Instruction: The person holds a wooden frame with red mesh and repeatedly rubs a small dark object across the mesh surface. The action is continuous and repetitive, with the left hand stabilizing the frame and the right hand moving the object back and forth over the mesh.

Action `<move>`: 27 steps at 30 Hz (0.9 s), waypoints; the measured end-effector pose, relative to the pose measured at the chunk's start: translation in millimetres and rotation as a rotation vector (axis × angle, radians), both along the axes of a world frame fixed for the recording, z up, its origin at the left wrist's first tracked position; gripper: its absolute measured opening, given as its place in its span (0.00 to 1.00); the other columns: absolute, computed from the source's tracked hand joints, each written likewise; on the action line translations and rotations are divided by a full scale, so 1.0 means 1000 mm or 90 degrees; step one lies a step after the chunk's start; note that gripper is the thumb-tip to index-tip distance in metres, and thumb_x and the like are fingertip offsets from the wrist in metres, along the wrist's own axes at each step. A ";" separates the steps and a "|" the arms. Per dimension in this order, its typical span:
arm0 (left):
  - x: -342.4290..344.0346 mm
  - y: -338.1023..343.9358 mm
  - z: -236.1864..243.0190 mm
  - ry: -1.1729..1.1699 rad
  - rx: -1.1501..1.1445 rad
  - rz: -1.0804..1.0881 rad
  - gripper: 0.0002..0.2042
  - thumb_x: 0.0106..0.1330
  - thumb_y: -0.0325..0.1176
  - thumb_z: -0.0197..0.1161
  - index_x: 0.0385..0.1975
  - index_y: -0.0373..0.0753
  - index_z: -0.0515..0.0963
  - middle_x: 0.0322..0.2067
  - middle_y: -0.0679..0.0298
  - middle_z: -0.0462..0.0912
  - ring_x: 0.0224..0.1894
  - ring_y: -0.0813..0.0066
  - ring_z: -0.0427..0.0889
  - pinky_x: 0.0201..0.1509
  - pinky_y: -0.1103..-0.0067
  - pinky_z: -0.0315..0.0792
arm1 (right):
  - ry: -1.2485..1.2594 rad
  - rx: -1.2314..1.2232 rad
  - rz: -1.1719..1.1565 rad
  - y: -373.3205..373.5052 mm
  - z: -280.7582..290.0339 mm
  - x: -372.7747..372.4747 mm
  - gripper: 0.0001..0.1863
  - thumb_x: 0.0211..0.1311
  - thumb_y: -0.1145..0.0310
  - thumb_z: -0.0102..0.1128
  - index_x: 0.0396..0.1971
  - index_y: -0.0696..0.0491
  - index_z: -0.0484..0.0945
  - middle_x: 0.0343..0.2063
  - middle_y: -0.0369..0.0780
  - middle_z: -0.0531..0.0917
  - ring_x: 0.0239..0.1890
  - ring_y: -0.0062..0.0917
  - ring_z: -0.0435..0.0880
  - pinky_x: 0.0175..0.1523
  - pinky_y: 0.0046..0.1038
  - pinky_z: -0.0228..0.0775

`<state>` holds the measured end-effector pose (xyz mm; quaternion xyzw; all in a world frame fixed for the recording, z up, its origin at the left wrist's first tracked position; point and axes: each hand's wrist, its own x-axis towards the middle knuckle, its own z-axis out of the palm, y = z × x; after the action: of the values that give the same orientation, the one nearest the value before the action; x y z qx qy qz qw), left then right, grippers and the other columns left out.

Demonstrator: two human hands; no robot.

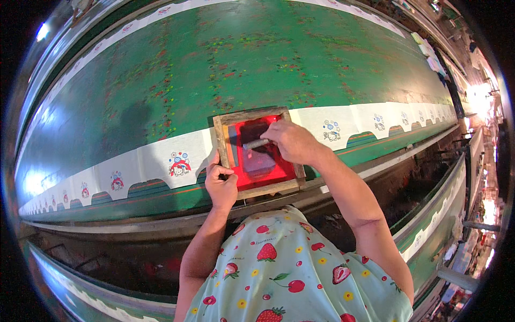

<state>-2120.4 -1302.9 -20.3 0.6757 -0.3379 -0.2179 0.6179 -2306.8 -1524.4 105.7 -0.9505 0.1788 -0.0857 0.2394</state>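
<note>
A wooden screen-printing frame (pixel 271 190) lies over a white fabric strip (pixel 145 161) near the front edge of a long green table. Red ink covers much of its mesh (pixel 248 174), with a darker patch in the middle. My left hand (pixel 221 187) is closed on the frame's near left side, thumb over the wood. Inside the frame, my right hand (pixel 294 142) grips a small squeegee (pixel 255 144) with a greyish edge, held low over the red mesh. How closely the squeegee touches the mesh I cannot tell.
Printed cartoon motifs repeat along the strip; those left of the frame, such as one motif (pixel 179 164), carry red, and those to the right, like another motif (pixel 331 130), show none. The green table (pixel 252 70) has paint specks. A rail (pixel 134 225) borders its front.
</note>
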 end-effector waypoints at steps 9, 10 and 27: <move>0.002 0.001 0.005 -0.012 0.004 -0.018 0.11 0.54 0.11 0.67 0.29 0.37 0.79 0.75 0.39 0.77 0.76 0.51 0.79 0.78 0.65 0.69 | -0.032 -0.054 -0.062 -0.009 -0.022 0.016 0.23 0.58 0.81 0.63 0.55 0.56 0.88 0.50 0.48 0.88 0.59 0.49 0.85 0.68 0.47 0.78; 0.002 0.002 0.005 -0.015 0.012 -0.021 0.11 0.54 0.11 0.67 0.29 0.37 0.79 0.75 0.39 0.77 0.76 0.51 0.79 0.78 0.65 0.69 | -0.037 -0.071 -0.062 0.001 -0.025 0.011 0.23 0.58 0.79 0.64 0.55 0.56 0.88 0.50 0.47 0.87 0.58 0.49 0.85 0.67 0.47 0.78; 0.004 0.000 0.000 -0.078 0.017 -0.015 0.10 0.58 0.12 0.70 0.29 0.37 0.82 0.73 0.37 0.78 0.77 0.49 0.77 0.78 0.63 0.70 | -0.047 -0.054 -0.038 0.132 -0.023 -0.060 0.21 0.63 0.70 0.68 0.56 0.54 0.88 0.55 0.43 0.86 0.60 0.43 0.83 0.67 0.48 0.76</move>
<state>-2116.5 -1303.3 -20.0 0.6922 -0.3799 -0.1876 0.5843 -2367.1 -1391.9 83.0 -0.9503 0.1939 -0.1354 0.2027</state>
